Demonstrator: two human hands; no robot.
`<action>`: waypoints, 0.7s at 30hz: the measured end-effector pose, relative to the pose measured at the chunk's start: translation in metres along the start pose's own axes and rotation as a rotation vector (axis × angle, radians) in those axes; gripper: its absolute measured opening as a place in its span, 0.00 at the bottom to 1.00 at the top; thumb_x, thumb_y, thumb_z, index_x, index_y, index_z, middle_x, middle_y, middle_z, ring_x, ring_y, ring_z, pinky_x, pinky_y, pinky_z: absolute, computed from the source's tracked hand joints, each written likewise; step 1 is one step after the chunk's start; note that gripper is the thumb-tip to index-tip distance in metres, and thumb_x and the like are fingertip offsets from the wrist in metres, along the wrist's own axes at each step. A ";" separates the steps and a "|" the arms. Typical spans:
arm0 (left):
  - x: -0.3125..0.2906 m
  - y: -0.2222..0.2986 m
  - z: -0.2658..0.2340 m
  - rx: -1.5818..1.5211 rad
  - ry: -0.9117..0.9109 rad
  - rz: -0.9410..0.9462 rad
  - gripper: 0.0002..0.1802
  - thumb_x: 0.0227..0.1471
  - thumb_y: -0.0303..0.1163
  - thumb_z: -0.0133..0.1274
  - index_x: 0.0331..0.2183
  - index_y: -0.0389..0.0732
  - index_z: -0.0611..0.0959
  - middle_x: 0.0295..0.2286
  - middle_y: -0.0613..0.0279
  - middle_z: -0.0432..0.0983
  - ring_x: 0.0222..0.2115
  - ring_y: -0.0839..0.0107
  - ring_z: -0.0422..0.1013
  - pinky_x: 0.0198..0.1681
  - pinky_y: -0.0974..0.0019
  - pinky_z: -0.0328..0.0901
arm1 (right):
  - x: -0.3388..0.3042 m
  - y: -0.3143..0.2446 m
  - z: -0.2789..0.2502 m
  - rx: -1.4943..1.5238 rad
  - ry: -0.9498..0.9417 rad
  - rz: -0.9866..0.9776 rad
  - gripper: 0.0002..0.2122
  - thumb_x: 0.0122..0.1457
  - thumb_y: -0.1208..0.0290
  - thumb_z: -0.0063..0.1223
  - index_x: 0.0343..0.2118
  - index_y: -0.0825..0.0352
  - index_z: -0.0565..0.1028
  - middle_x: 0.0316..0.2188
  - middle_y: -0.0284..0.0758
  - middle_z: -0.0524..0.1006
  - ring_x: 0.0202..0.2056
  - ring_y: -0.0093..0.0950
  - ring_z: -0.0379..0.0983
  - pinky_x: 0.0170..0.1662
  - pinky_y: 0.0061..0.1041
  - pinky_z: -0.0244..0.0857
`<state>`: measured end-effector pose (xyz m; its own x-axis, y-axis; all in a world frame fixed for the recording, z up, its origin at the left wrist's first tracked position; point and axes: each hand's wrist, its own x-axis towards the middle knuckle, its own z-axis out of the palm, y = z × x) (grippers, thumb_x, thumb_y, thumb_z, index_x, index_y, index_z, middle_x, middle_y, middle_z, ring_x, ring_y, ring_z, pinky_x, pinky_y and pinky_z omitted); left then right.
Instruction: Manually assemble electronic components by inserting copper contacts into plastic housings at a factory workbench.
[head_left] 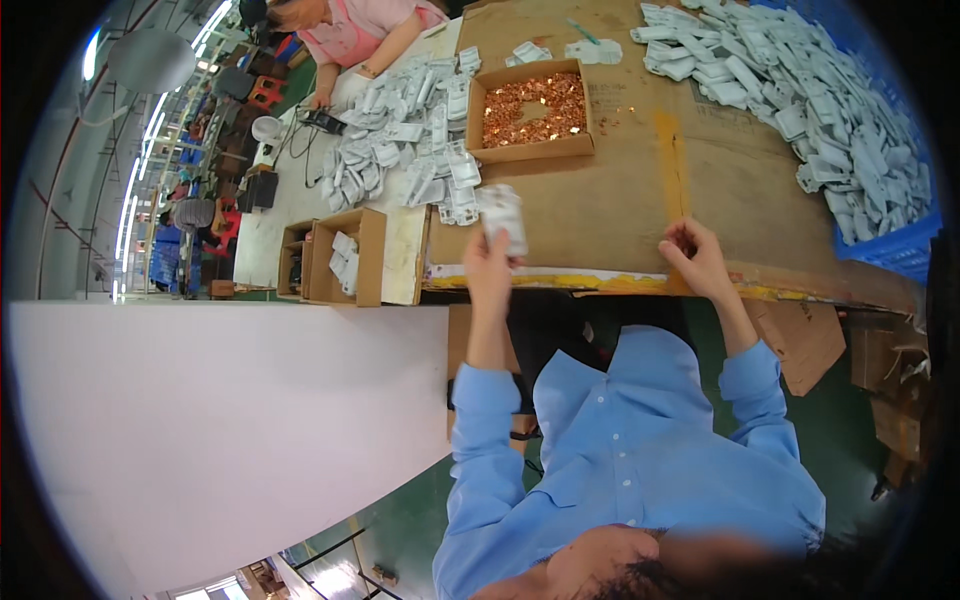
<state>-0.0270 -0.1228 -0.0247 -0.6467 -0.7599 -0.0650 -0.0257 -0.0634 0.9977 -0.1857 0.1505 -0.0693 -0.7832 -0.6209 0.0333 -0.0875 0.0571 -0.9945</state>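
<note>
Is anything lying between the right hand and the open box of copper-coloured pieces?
Nothing visible does. Only the bare brown cardboard sheet lies between the right hand and the box of copper-coloured pieces. The left hand holds a white plastic part left of that path.

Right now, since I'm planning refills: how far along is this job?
Seemingly done: the white heap beside the copper-piece box. In hand: the left hand holds one white part; the right hand rests at the cardboard edge. Left: the big pile in the blue crate, probably.
</note>
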 end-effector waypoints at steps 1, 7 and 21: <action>0.026 0.006 -0.013 0.035 0.074 0.026 0.09 0.57 0.34 0.54 0.37 0.38 0.78 0.27 0.65 0.75 0.18 0.80 0.67 0.20 0.77 0.62 | 0.000 0.001 -0.001 -0.009 0.023 -0.006 0.07 0.54 0.72 0.58 0.31 0.67 0.72 0.21 0.22 0.68 0.23 0.12 0.59 0.27 0.14 0.56; 0.178 0.021 -0.119 0.953 0.370 0.354 0.26 0.53 0.49 0.55 0.41 0.33 0.78 0.30 0.51 0.78 0.33 0.58 0.75 0.39 0.59 0.68 | 0.002 -0.008 0.004 -0.036 0.060 -0.033 0.07 0.55 0.71 0.58 0.30 0.69 0.74 0.20 0.27 0.71 0.23 0.14 0.63 0.27 0.18 0.60; 0.160 -0.028 -0.057 1.555 0.160 0.368 0.43 0.54 0.63 0.44 0.63 0.49 0.60 0.62 0.47 0.51 0.62 0.46 0.47 0.60 0.33 0.45 | 0.003 -0.009 -0.002 -0.010 0.056 0.004 0.07 0.56 0.70 0.58 0.29 0.68 0.73 0.20 0.27 0.71 0.22 0.15 0.65 0.26 0.18 0.61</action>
<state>-0.0867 -0.2797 -0.0641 -0.7126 -0.6477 0.2697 -0.6716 0.7409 0.0049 -0.1883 0.1500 -0.0600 -0.8165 -0.5763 0.0351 -0.0905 0.0677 -0.9936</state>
